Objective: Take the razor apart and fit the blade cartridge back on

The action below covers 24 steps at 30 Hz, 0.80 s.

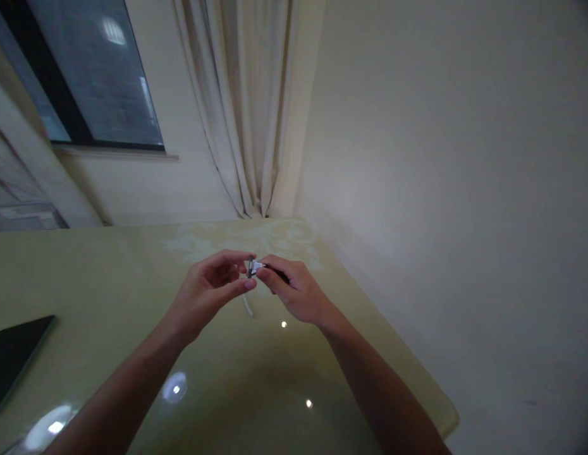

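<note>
A small tool (257,267) with a silvery neck, a black handle and a narrow dark crosspiece at its tip is between my hands, above the table. It looks like a razor or a peeler; I cannot tell which. My left hand (213,281) pinches the crosspiece between thumb and fingertips, its other fingers curled. The black handle lies inside my right hand (294,287), thumb and forefinger pressed near the silvery neck. Much of the handle is hidden by that hand. A thin whitish strip (248,306) shows just below my left thumb; whether it is an object or a reflection is unclear.
The glossy yellow-green table (218,379) carries bright lamp reflections. At the left edge lies a flat dark device (16,354), like a tablet. A plain wall (446,189) runs along the table's right side. Behind hang a beige curtain (246,107) and, further left, a window (99,69).
</note>
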Each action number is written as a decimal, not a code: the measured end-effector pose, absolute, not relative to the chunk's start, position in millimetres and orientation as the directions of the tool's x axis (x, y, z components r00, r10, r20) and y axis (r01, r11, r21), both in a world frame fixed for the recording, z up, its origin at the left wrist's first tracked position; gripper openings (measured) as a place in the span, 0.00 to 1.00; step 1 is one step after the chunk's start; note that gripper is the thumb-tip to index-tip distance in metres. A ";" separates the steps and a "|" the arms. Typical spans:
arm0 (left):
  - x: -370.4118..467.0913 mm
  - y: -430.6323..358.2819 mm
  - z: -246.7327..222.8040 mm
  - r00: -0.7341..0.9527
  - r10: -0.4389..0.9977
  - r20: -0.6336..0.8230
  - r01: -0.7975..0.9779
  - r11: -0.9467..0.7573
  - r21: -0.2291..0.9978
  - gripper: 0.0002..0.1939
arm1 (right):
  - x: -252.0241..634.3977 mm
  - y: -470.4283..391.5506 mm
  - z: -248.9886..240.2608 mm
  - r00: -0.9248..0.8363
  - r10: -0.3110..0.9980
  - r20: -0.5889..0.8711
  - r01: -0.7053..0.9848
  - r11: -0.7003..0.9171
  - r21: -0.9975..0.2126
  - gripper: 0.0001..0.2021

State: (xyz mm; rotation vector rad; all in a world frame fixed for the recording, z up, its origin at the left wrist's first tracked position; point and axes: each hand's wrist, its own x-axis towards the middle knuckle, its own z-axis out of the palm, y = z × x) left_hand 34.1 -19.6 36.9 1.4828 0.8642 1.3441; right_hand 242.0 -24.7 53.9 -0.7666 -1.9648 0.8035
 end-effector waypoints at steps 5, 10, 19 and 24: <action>23.2 -13.3 40.7 0.176 0.895 0.411 0.070 -0.428 0.901 0.32 | 248.3 -21.7 54.1 -0.348 0.820 0.455 0.114 0.519 -0.847 0.15; 2.4 19.9 10.4 0.218 0.840 0.496 0.480 -0.535 0.695 0.14 | 281.3 -3.0 51.3 -0.184 0.888 0.420 0.086 0.441 -0.894 0.15; -10.1 50.7 -69.6 0.499 0.856 0.136 0.808 -0.517 0.285 0.21 | 349.2 35.0 -44.5 0.245 0.955 0.166 0.234 0.108 -0.966 0.21; -12.5 52.2 -80.6 0.553 0.822 0.134 0.789 -0.568 0.234 0.21 | 359.0 37.2 -75.4 0.312 0.934 0.174 0.333 0.064 -0.941 0.17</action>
